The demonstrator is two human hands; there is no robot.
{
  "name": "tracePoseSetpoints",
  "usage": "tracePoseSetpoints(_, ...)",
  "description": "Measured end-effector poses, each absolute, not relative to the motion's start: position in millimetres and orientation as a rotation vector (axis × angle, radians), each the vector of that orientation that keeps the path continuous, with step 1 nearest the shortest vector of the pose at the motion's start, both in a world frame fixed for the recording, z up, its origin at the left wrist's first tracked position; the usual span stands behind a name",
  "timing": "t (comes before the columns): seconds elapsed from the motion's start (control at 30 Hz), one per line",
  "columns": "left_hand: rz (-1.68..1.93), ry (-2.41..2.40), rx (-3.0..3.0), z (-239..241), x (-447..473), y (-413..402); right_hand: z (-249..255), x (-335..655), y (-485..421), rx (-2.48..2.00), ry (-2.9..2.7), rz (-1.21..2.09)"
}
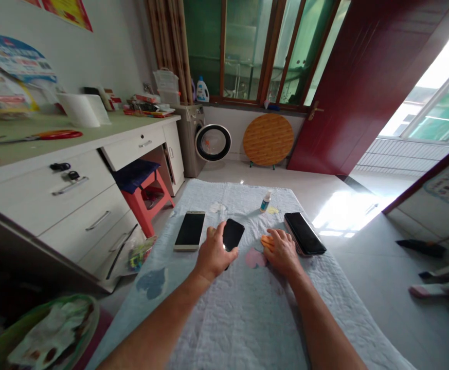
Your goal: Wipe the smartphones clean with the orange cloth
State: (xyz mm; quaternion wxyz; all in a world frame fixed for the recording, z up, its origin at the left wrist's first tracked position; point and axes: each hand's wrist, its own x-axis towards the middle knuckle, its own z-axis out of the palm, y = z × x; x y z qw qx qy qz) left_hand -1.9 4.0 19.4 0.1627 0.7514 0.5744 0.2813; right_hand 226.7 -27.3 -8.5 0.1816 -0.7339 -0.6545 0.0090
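My left hand (217, 250) grips a small dark smartphone (233, 234) by its edges, fingers on its left side and thumb near the bottom. An orange cloth (267, 242) is bunched under the fingers of my right hand (284, 251), which presses it toward the table. Left of my left hand lies a gold-framed phone (190, 231) with a black screen. To the right of my right hand rests a larger dark phone (304, 234). A small white and blue spray bottle (265, 202) stands upright farther back, between the hands.
A pale quilted cloth (224, 329) covers the table. At left are a white drawer desk (73, 205), a red stool (147, 198) and a trash bin (89, 334). Behind stand a washing machine (189, 149) with its door open and a round wooden tabletop (268, 140).
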Motion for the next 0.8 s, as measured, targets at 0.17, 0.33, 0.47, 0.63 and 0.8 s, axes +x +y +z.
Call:
tracePoseSetpoints(0.17, 0.667, 1.653, 2.133, 4.3, 15.2, -4.4, 4.1, 219.5, -36.6, -2.071, -1.935, 0.086)
tracePoseSetpoints(0.33, 0.633, 1.648, 2.193, -0.8, 13.4, -5.1, 6.6, 218.0, -39.7, -2.074, -1.981, 0.124)
tracePoseSetpoints(0.47, 0.564, 1.631, 2.319, 2.2, 6.8, -7.1, 4.3, 222.4, -37.1, -1.969, -1.98, 0.175)
tracePoseSetpoints(0.63, 0.386, 1.619, 2.381, 15.5, -0.9, -9.4, 3.1, 223.2, -33.8, -1.824, -1.859, 0.245)
tracePoseSetpoints(0.8, 0.127, 1.485, 2.387, 31.0, -10.7, -9.4, -2.4, 225.5, -31.8, -1.77, -1.875, 0.296)
